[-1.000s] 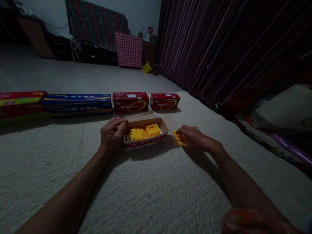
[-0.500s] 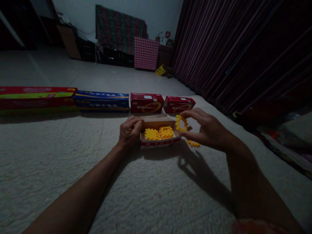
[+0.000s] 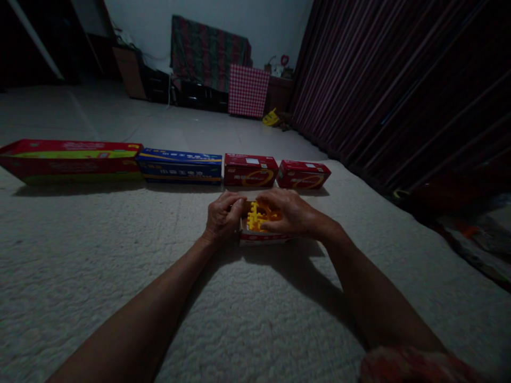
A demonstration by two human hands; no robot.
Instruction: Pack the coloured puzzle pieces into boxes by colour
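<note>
A small open box (image 3: 265, 240) with a red printed side stands on the pale quilted cover, with yellow notched pieces inside. My left hand (image 3: 224, 215) grips the left end of this box, thumb and fingers closed on its wall. Over the box opening, my right hand (image 3: 293, 213) pinches a yellow piece (image 3: 254, 215), which is tilted upright above the other pieces at the left part of the box. My right hand hides the right part of the box and much of its contents.
Beyond the box stand, left to right, a long red and green box (image 3: 80, 162), a blue box (image 3: 181, 167) and two red boxes (image 3: 250, 171) (image 3: 304, 174). A dark curtain (image 3: 371, 85) hangs at the right. A checked cloth (image 3: 248, 91) hangs at the back.
My right hand has moved left with the yellow piece, from beside the box's right end to over its opening. My left hand still holds the box. The view has shifted slightly.
</note>
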